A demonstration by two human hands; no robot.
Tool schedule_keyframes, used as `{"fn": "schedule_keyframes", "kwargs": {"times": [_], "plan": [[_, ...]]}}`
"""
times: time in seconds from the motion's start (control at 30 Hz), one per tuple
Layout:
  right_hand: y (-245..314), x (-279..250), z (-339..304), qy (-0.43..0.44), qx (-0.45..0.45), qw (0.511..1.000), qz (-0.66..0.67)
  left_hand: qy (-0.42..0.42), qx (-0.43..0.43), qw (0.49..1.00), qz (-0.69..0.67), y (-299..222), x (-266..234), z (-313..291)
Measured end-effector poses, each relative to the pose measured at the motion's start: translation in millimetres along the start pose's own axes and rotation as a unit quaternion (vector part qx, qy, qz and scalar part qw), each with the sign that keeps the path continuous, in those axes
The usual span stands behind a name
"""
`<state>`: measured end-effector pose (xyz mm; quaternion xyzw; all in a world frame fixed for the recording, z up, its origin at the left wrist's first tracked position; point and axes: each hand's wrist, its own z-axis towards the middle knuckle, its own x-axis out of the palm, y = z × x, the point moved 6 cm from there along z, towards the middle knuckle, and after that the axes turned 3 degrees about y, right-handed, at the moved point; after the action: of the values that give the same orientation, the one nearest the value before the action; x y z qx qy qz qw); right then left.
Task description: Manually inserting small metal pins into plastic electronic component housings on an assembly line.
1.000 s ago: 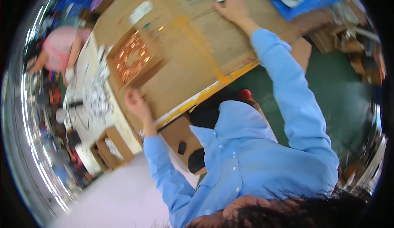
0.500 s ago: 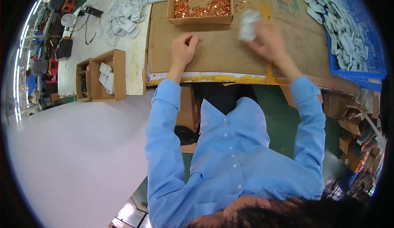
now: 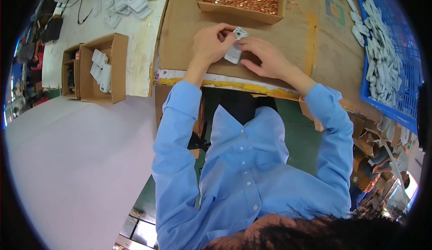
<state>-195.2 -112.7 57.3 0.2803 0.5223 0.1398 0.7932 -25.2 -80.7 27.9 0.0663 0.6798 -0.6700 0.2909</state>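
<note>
A white plastic housing [image 3: 233, 54] lies tilted on the cardboard-covered bench in front of me, its upper end showing open detail. My right hand [image 3: 265, 57] grips it from the right, fingertips at its upper side and thumb near its lower edge. At its upper left, my left hand [image 3: 212, 43] is closed, with thumb and fingers pinched against the housing's upper end. Whatever is between those fingertips is hidden. Just beyond both hands stands a cardboard box [image 3: 243, 12] filled with small copper-coloured metal pieces [image 3: 265, 2].
Right, a blue plastic basket [image 3: 388, 110] holds many white plastic parts [image 3: 382, 65]. More white housings [image 3: 130, 2] are piled on the left table. A small carton [image 3: 118, 67] there holds several white parts. Loose copper pieces [image 3: 292, 2] lie beside the copper box.
My right hand has brought the white housing leftward and nearer to me, to my left hand. My left hand has shifted right and now touches the housing. The whole view has shifted somewhat.
</note>
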Motion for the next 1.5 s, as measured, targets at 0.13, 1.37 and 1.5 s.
{"fn": "schedule_keyframes", "kwargs": {"times": [0.13,1.37,1.5], "plan": [[10.8,-46.6,30.1,-0.089,-0.078,0.991,-0.06,0.018,-0.036,0.997,0.059,5.3,0.5,4.5],[-17.6,-117.4,26.2,-0.119,0.199,0.952,0.199,-0.011,0.161,0.969,0.185,-26.9,8.1,-14.3],[0.4,-76.3,-58.5,-0.182,0.27,0.87,0.37,-0.033,0.178,0.966,0.185,-24.7,10.8,-20.6]]}}
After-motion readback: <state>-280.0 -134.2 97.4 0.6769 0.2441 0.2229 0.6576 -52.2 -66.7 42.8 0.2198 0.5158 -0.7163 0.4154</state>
